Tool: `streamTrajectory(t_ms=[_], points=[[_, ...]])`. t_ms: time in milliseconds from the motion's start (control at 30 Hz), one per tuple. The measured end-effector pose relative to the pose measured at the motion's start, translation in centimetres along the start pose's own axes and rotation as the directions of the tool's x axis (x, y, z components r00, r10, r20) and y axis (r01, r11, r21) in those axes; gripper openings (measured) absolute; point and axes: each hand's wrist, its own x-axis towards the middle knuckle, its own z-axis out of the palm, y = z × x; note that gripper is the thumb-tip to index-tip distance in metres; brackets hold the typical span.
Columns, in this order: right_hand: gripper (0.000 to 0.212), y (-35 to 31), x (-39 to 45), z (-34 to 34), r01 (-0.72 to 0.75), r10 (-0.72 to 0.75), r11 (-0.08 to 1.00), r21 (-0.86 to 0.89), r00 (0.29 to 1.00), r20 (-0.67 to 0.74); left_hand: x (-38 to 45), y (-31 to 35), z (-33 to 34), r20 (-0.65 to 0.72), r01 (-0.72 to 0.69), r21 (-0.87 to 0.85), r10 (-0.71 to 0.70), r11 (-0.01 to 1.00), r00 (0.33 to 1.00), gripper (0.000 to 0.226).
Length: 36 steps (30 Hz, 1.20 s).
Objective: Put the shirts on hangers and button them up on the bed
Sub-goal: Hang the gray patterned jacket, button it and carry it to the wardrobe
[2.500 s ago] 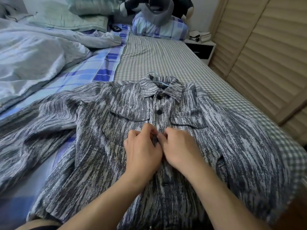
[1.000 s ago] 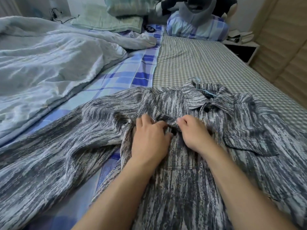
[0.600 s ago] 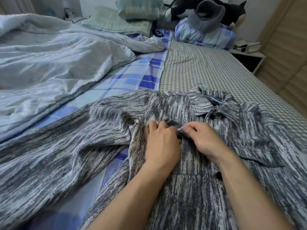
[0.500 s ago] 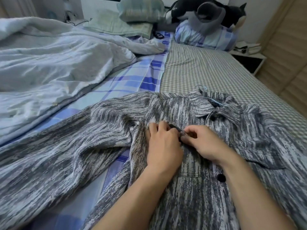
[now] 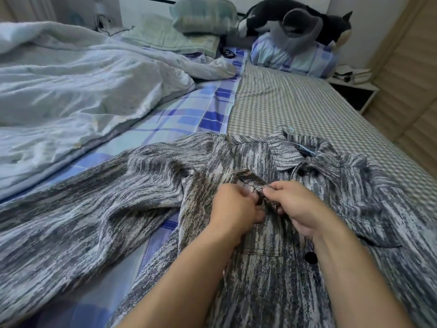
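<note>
A grey streaked shirt (image 5: 146, 200) lies front up on the bed (image 5: 295, 107), its long left sleeve spread toward the near left. A light blue hanger (image 5: 289, 131) pokes out at the collar. Black buttons show: one below the collar (image 5: 301, 172) and one lower on the placket (image 5: 310, 257). My left hand (image 5: 234, 207) and my right hand (image 5: 298, 207) both pinch the flap of the left chest pocket between them, fingertips almost touching. What lies under the fingers is hidden.
A rumpled pale blue duvet (image 5: 78, 86) fills the left half of the bed. Pillows (image 5: 293, 55) and a dark plush toy (image 5: 295, 17) sit at the head. A white nightstand (image 5: 354, 84) and slatted wooden doors (image 5: 406, 91) stand to the right.
Earlier my hands worked at the middle of the placket. They have shifted to the left chest pocket flap, and my view has turned left, showing more duvet.
</note>
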Motion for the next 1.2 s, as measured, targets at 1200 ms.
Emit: streamTrajectory(t_ms=[1200], points=[[0.033, 0.6, -4.4, 2.5, 0.206, -0.19, 0.976, 0.071, 0.964, -0.187, -0.6, 0.1, -0.2, 0.095, 0.205, -0.485, -0.182, 0.85, 0.979, 0.014]])
